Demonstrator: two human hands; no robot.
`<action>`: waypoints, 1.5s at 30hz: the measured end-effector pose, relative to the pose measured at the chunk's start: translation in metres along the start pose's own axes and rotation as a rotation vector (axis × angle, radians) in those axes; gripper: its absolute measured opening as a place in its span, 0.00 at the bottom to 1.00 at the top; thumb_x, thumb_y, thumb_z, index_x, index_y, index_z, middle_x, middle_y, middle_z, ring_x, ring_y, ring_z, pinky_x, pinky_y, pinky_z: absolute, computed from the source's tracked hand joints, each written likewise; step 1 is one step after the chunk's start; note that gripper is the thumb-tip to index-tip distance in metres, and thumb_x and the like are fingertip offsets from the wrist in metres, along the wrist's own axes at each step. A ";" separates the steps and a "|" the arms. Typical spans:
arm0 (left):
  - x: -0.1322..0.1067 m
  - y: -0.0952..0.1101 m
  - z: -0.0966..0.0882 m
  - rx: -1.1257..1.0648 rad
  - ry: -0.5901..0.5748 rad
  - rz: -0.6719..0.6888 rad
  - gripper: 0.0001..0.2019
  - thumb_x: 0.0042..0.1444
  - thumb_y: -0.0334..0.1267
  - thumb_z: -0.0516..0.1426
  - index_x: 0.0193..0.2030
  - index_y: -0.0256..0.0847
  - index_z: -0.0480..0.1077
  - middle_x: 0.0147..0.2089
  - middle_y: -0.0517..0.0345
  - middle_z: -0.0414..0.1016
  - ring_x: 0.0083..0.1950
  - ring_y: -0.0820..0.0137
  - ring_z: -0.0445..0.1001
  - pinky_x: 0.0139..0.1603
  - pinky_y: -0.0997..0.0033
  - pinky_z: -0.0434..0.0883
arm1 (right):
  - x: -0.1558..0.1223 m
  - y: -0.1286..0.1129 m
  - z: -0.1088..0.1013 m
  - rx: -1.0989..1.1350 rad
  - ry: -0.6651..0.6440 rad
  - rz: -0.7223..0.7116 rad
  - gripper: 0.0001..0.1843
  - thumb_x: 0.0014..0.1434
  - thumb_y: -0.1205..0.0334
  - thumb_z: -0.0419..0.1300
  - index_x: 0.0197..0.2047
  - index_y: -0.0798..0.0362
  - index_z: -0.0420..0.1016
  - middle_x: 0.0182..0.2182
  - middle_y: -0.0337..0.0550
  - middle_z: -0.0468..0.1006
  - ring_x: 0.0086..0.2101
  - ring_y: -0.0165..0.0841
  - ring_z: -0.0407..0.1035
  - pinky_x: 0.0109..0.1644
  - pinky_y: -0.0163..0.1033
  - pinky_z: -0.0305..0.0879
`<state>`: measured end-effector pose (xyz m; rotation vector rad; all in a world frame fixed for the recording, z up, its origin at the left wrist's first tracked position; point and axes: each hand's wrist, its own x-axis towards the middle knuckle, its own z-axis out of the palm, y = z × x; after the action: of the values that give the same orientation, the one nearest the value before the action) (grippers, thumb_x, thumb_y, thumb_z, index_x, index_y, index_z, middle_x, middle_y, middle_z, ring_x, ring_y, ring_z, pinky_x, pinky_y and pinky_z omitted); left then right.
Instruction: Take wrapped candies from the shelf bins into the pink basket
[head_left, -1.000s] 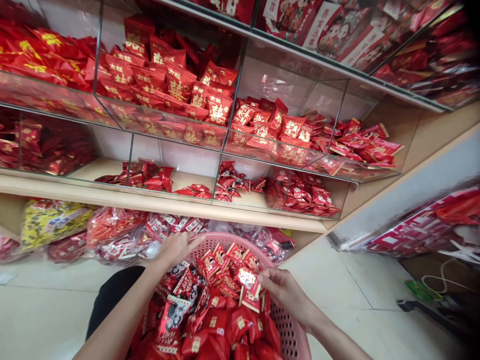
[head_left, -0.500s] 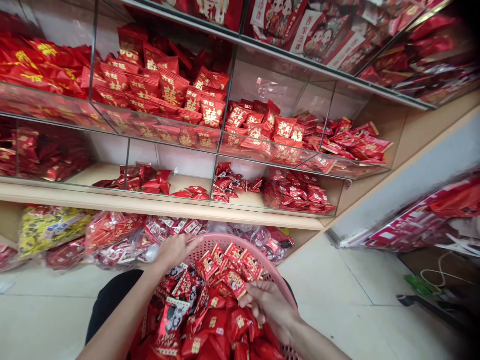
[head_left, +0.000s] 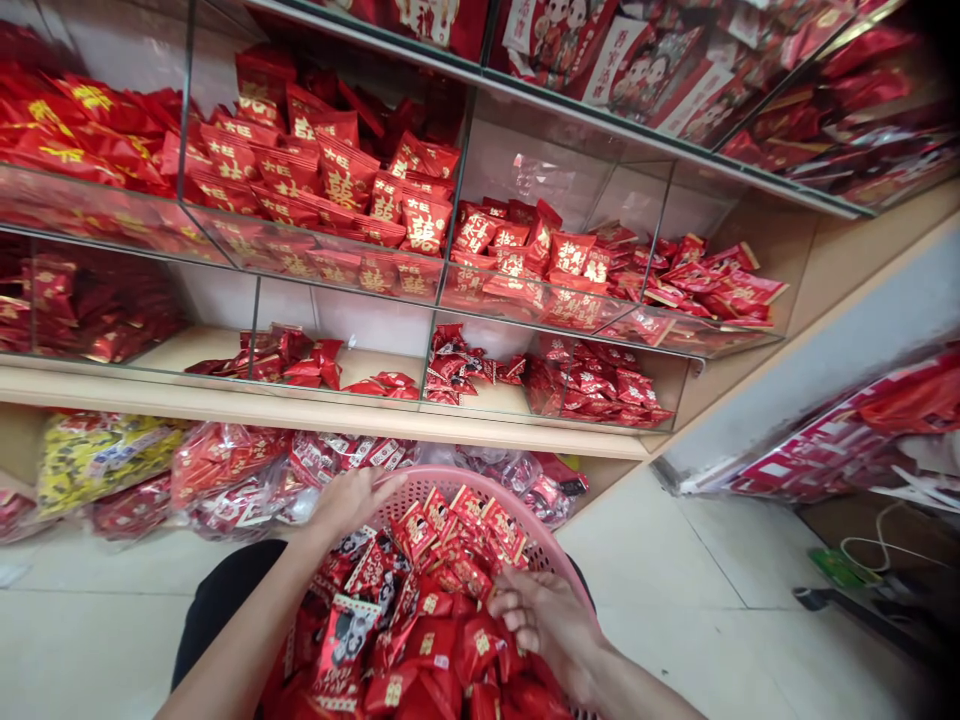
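Observation:
A pink perforated basket (head_left: 450, 478) sits in front of me, heaped with small red candy packets (head_left: 435, 620). My left hand (head_left: 346, 502) grips the basket's far left rim, fingers curled over the edge. My right hand (head_left: 541, 622) is pressed down into the packets on the right side of the heap, its fingers curled among them; I cannot make out which packet, if any, it holds.
Glass shelf bins hold more red packets (head_left: 360, 190) above and a sparser lower row (head_left: 592, 385). Clear bags of sweets (head_left: 225, 470) and a yellow bag (head_left: 97, 450) lie under the wooden shelf. White tiled floor (head_left: 675, 590) runs to the right, with cables (head_left: 862, 590) there.
My right hand dropped from holding a packet above the heap to digging into the packets lower down. The left hand stayed on the rim. The view shifted slightly upward.

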<state>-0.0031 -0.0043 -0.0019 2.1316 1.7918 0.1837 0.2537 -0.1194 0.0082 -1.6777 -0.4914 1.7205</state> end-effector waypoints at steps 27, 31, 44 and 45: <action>0.002 0.000 0.003 0.018 0.000 0.016 0.34 0.55 0.64 0.35 0.36 0.40 0.72 0.32 0.48 0.76 0.39 0.59 0.75 0.39 0.65 0.66 | 0.013 0.017 0.030 -1.774 0.211 -0.962 0.19 0.48 0.80 0.51 0.44 0.56 0.67 0.39 0.52 0.72 0.42 0.41 0.68 0.46 0.45 0.64; 0.001 -0.001 0.003 0.017 0.007 0.012 0.34 0.55 0.64 0.35 0.34 0.40 0.72 0.32 0.48 0.76 0.39 0.58 0.74 0.39 0.65 0.66 | 0.011 0.006 0.015 -1.309 0.053 -0.879 0.22 0.51 0.70 0.55 0.51 0.53 0.60 0.35 0.43 0.73 0.34 0.33 0.69 0.39 0.35 0.64; 0.001 -0.001 0.002 0.033 -0.012 -0.012 0.35 0.53 0.66 0.34 0.36 0.41 0.71 0.32 0.48 0.76 0.39 0.57 0.74 0.39 0.64 0.66 | 0.005 0.002 0.027 -1.556 0.107 -0.834 0.12 0.59 0.72 0.47 0.42 0.56 0.68 0.36 0.50 0.75 0.35 0.37 0.71 0.37 0.37 0.62; 0.001 -0.001 0.001 0.034 -0.014 -0.011 0.35 0.54 0.65 0.34 0.37 0.41 0.71 0.32 0.48 0.76 0.39 0.57 0.74 0.39 0.64 0.66 | 0.004 -0.003 0.023 -1.517 0.095 -0.857 0.11 0.59 0.70 0.47 0.41 0.56 0.68 0.36 0.49 0.75 0.35 0.36 0.71 0.37 0.37 0.62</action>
<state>-0.0033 -0.0035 -0.0037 2.1412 1.8107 0.1361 0.2318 -0.1106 0.0095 -1.8191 -2.4109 0.4429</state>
